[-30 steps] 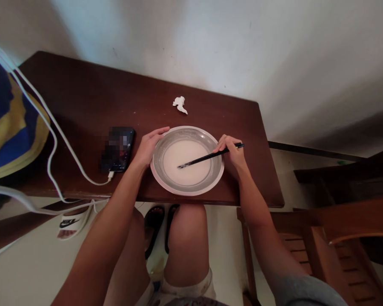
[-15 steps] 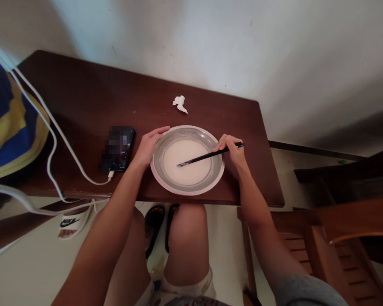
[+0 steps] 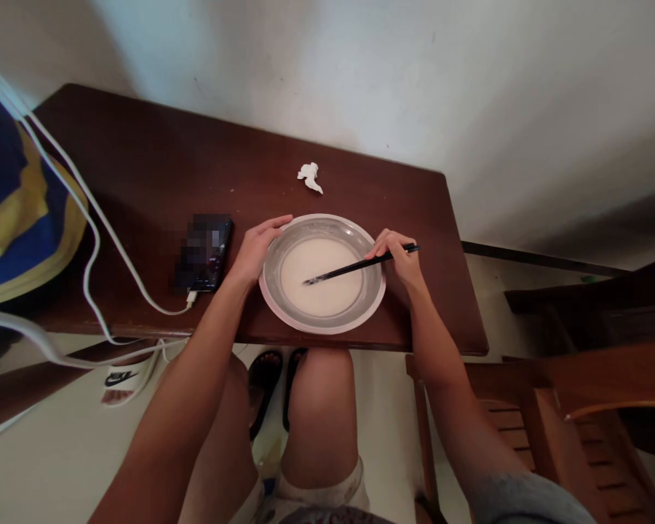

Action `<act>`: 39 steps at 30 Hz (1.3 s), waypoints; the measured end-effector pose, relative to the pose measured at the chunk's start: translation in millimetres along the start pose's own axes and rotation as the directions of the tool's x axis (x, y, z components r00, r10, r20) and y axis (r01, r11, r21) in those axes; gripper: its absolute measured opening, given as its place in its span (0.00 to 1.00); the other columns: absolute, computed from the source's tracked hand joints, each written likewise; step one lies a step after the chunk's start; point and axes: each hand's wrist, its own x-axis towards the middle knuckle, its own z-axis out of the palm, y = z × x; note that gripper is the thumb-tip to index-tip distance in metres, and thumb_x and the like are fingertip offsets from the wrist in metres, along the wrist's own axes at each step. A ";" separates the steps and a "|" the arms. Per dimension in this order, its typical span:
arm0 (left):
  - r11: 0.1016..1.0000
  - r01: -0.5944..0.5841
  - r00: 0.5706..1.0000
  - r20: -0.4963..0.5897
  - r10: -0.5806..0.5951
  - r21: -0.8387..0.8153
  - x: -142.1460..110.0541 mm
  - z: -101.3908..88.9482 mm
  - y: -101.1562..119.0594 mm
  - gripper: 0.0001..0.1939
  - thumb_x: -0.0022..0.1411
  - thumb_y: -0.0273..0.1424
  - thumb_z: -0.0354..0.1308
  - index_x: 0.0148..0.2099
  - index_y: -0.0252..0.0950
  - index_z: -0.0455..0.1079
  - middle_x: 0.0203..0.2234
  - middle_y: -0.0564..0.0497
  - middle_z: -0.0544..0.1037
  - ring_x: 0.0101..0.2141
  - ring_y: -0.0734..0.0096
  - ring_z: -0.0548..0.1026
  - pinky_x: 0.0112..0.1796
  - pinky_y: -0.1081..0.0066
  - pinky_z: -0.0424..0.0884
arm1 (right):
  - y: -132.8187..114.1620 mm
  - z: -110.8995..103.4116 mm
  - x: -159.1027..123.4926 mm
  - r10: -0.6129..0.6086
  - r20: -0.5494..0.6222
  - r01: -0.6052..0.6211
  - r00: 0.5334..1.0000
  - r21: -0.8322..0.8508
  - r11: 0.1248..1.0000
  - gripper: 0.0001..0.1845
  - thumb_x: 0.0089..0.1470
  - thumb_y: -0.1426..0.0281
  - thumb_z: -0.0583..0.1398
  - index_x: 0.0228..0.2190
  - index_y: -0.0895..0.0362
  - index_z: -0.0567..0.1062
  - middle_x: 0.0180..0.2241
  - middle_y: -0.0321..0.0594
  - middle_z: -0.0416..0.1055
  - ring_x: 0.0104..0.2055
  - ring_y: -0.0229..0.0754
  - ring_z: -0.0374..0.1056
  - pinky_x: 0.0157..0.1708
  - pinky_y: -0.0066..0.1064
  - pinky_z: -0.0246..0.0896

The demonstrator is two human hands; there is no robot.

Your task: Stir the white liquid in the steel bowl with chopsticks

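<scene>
A shallow metal bowl (image 3: 274,268) holding a white liquid stands near the front edge of a dark brown wooden table (image 3: 142,175). My left hand (image 3: 254,251) cups the bowl's left rim, fingers curled along its edge. My right hand (image 3: 397,258) rests at the right rim and pinches black chopsticks (image 3: 349,270). The chopstick tips reach left into the white liquid near the bowl's middle.
A phone (image 3: 203,252) lies left of the bowl with a white cable (image 3: 95,240) trailing off the table's front edge. A crumpled white tissue (image 3: 309,176) sits behind the bowl. A blue and yellow cloth (image 3: 11,196) is at far left, a wooden chair (image 3: 568,429) at right.
The chopstick tips have shifted only slightly in the liquid. Both hands stay at the bowl's rim.
</scene>
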 end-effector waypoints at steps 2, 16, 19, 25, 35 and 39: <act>1.000 0.000 1.000 0.001 0.000 -0.011 0.8 -0.4 -0.9 0.26 0.51 0.34 0.60 0.54 0.34 0.77 0.46 0.44 0.81 0.45 0.57 0.78 0.51 0.59 0.72 | 0.0 -0.8 0.4 0.003 -0.025 -0.003 1.000 -0.011 1.000 0.23 0.59 0.54 0.60 0.17 0.51 0.75 0.19 0.35 0.75 0.26 0.40 0.71 0.34 0.37 0.66; 1.000 0.010 1.000 -0.019 -0.010 0.003 -2.8 2.8 5.0 0.26 0.51 0.33 0.59 0.54 0.33 0.77 0.46 0.44 0.81 0.45 0.57 0.78 0.52 0.58 0.72 | -3.1 2.2 0.1 0.032 0.003 -0.032 0.999 -0.039 0.999 0.23 0.58 0.51 0.59 0.18 0.51 0.75 0.20 0.36 0.75 0.26 0.41 0.71 0.35 0.38 0.68; 1.000 0.011 1.000 -0.020 -0.011 0.017 -3.2 2.9 5.3 0.26 0.52 0.33 0.58 0.54 0.33 0.76 0.46 0.44 0.81 0.45 0.57 0.78 0.51 0.57 0.72 | -4.8 -2.7 2.3 0.002 -0.148 -0.010 0.989 -0.051 0.999 0.26 0.58 0.50 0.59 0.16 0.51 0.72 0.19 0.36 0.75 0.25 0.41 0.71 0.33 0.38 0.67; 1.000 0.002 1.000 -0.005 -0.002 0.002 -1.3 1.4 2.0 0.27 0.51 0.34 0.60 0.54 0.34 0.76 0.46 0.44 0.81 0.46 0.55 0.78 0.51 0.57 0.72 | 2.0 -3.6 1.7 -0.012 -0.086 0.013 0.996 0.011 1.000 0.28 0.59 0.51 0.58 0.13 0.51 0.70 0.16 0.36 0.73 0.23 0.40 0.67 0.30 0.37 0.64; 1.000 -0.004 1.000 -0.003 0.004 -0.003 1.3 -0.5 -2.2 0.26 0.52 0.34 0.60 0.54 0.34 0.77 0.46 0.44 0.81 0.46 0.57 0.78 0.51 0.59 0.73 | -5.8 -5.6 2.6 -0.030 -0.198 0.017 0.980 -0.064 0.998 0.27 0.59 0.50 0.57 0.15 0.51 0.71 0.18 0.36 0.73 0.24 0.40 0.70 0.33 0.37 0.67; 1.000 -0.003 1.000 -0.001 0.003 0.009 0.9 -0.1 -2.1 0.27 0.52 0.34 0.59 0.55 0.35 0.76 0.46 0.44 0.81 0.46 0.56 0.77 0.51 0.57 0.73 | -4.5 -6.5 1.4 -0.022 -0.134 0.018 0.991 -0.029 0.999 0.29 0.59 0.49 0.57 0.13 0.51 0.69 0.16 0.36 0.73 0.22 0.39 0.67 0.29 0.37 0.64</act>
